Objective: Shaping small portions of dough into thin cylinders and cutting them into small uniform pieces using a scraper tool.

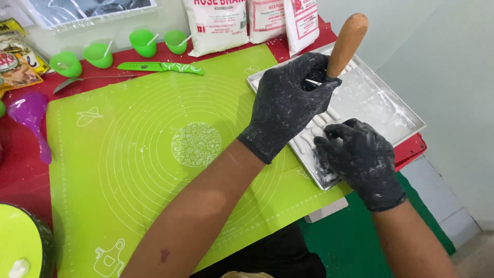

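Both my hands wear black gloves dusted with flour. My left hand (290, 105) reaches across the green silicone mat (154, 154) to a floured metal tray (381, 108) and grips a wooden-handled tool (349, 44) that stands upright over the tray. My right hand (360, 162) rests at the tray's near edge, fingers curled over several white dough strips (319, 123) laid side by side. Whether it pinches one of the strips is hidden by the fingers.
Three green cups (98, 54) with white sticks, a green knife (159, 67) and white flour bags (216, 25) line the back of the red table. A purple scoop (31, 116) lies at left. A green-lidded container (20, 247) sits at the bottom left.
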